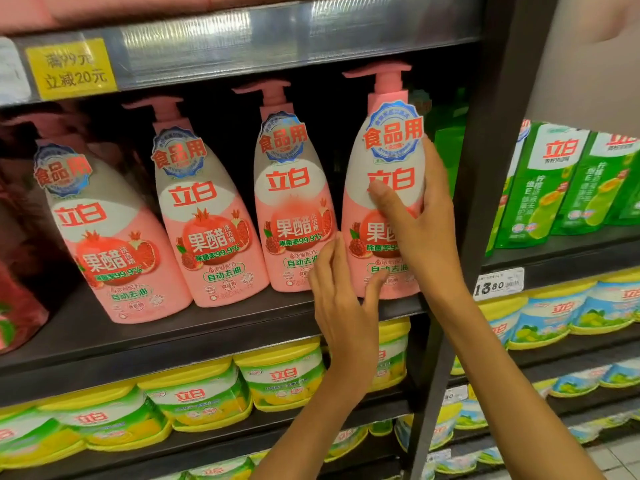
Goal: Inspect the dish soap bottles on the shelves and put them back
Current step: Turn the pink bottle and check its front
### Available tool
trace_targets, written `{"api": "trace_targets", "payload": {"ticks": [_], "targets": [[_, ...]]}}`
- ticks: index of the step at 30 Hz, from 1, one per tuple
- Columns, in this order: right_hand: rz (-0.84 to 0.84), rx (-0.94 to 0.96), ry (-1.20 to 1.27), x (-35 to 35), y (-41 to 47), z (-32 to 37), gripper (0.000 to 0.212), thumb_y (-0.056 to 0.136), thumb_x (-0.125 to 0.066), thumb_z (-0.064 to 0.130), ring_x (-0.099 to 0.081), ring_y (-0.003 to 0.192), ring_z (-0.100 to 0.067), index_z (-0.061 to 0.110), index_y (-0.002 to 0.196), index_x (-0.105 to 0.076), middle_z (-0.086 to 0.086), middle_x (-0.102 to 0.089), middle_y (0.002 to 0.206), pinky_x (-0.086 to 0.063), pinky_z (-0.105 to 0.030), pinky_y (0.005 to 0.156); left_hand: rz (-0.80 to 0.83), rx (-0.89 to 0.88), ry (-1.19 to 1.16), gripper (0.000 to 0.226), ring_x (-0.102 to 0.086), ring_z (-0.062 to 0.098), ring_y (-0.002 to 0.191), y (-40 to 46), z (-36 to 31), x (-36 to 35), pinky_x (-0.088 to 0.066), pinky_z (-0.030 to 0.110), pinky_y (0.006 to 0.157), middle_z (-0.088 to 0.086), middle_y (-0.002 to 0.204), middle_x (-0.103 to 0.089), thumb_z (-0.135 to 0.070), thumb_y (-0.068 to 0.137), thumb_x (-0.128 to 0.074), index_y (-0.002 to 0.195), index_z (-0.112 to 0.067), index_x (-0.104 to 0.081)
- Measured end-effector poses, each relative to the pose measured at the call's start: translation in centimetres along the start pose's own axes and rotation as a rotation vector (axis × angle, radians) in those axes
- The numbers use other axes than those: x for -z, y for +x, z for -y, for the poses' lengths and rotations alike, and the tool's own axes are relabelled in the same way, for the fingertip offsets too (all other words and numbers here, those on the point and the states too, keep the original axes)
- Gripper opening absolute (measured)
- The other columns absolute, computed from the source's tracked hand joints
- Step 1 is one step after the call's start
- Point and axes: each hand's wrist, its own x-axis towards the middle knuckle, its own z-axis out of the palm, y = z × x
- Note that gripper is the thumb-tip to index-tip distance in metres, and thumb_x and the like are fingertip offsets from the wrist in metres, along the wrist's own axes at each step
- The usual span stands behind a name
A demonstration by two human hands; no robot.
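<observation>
Several pink pump bottles of dish soap stand in a row on the dark shelf (214, 327). My right hand (420, 233) grips the rightmost bottle (384, 174), thumb across its white label and fingers round its right side; the bottle stands upright near the shelf's front edge. My left hand (341, 306) is open at that bottle's lower left, fingers straight, fingertips by the gap between it and the neighbouring pink bottle (292, 202). Two more pink bottles (204, 220) (110, 244) stand further left.
A dark upright post (485, 168) borders the shelf just right of the held bottle. Green refill pouches (554, 181) fill the bay beyond it. Yellow-lidded tubs (207, 393) line the shelf below. A yellow price sign (71, 69) hangs on the shelf rail above.
</observation>
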Motion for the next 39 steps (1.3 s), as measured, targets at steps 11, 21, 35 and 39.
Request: {"api": "trace_targets", "payload": {"ticks": [11,21,35,39], "targets": [[-0.098,0.011,-0.036,-1.4,2.1,-3.4,0.068,0.089,-0.055,0.044,-0.052,0.120,-0.013,0.023,0.149,-0.029,0.000,-0.042,0.131,-0.053,-0.041,0.095,0.076,0.007,0.212,0.071,-0.055,0.028,0.119,0.3,0.0,-1.8,-0.057,0.037,0.085,0.014,0.131,-0.055,-0.013,0.075,-0.080,0.137,-0.001,-0.048],[-0.052,-0.030,-0.014,-1.9,2.9,-4.9,0.070,0.090,-0.047,0.044,-0.052,0.123,-0.019,0.019,0.151,-0.023,-0.008,-0.043,0.138,-0.052,-0.046,0.095,0.179,-0.062,0.279,0.058,-0.051,0.032,0.127,-0.2,0.4,-2.0,-0.049,0.031,0.089,0.018,0.139,-0.049,-0.009,0.086,-0.068,0.138,0.001,-0.045],[0.016,-0.043,-0.134,-1.0,1.6,-4.2,0.065,0.102,-0.044,0.035,-0.027,0.143,-0.017,0.015,0.155,-0.012,-0.007,-0.025,0.156,-0.029,-0.044,0.116,0.302,-0.084,0.011,0.048,-0.035,0.018,0.139,-0.5,1.8,1.4,-0.016,0.007,0.112,0.008,0.149,-0.039,0.006,0.095,-0.043,0.142,-0.004,-0.039],[0.071,0.032,-0.178,0.0,-4.9,-3.1,0.071,0.098,-0.043,0.046,-0.008,0.147,-0.003,0.016,0.155,-0.013,0.005,-0.012,0.161,-0.013,-0.020,0.119,0.174,-0.054,-0.070,0.041,-0.055,0.018,0.117,-4.4,3.2,3.4,-0.041,0.026,0.102,0.006,0.125,-0.057,0.012,0.090,-0.046,0.126,-0.004,-0.057]]}}
